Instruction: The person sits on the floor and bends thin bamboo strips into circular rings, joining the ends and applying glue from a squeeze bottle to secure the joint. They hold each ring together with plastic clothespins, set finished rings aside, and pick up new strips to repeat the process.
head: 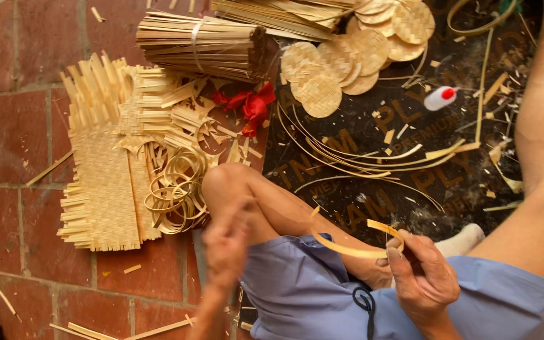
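Over the lap, right hand [424, 277] pinching a curved bamboo strip [354, 249], left hand [226, 242] blurred — grip unclear

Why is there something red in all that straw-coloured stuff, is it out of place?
The crumpled red ribbon does stand out: it lies loose on the floor between the tied bundle of strips and the woven mat, the only bright thing among pale bamboo. Otherwise only scraps are scattered about.

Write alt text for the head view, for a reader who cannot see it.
A seated person's right hand pinches a curved bamboo strip above their lap, while the blurred left hand hovers by the knee. Around them on brick floor and dark mat lie woven mats, round discs, a strip bundle and a glue bottle.
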